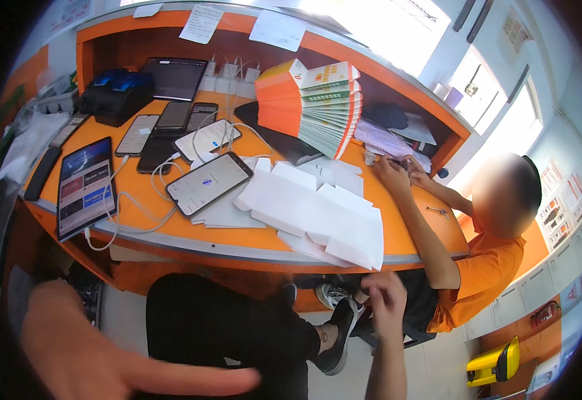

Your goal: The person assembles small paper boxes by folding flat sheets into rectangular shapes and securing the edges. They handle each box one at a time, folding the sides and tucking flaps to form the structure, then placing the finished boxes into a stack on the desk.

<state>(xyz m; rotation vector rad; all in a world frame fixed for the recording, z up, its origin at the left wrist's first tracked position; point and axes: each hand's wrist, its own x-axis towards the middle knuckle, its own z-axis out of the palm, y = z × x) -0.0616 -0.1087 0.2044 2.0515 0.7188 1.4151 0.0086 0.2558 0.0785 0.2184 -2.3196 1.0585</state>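
My left hand [98, 347] is close to the camera at the lower left, large and blurred. One finger stretches out to the right over my dark-trousered lap, and nothing shows in its grasp. My right hand [386, 300] is raised just below the table's front edge, its fingers curled together. Whatever they may hold is too small to make out. Nearest above it lie flat, unfolded white cartons [318, 210]. Left of these, a phone with a lit screen [210, 183] rests partly over white card. A tablet [86, 190] with a white cable lies at the table's left.
Orange-and-white boxes [308, 103] stand fanned on the orange table [408, 230]. Several phones, cables and a black printer-like device [116, 97] crowd its far left. At the right, a seated person in an orange shirt [484, 273] handles a small object beside keys [437, 211].
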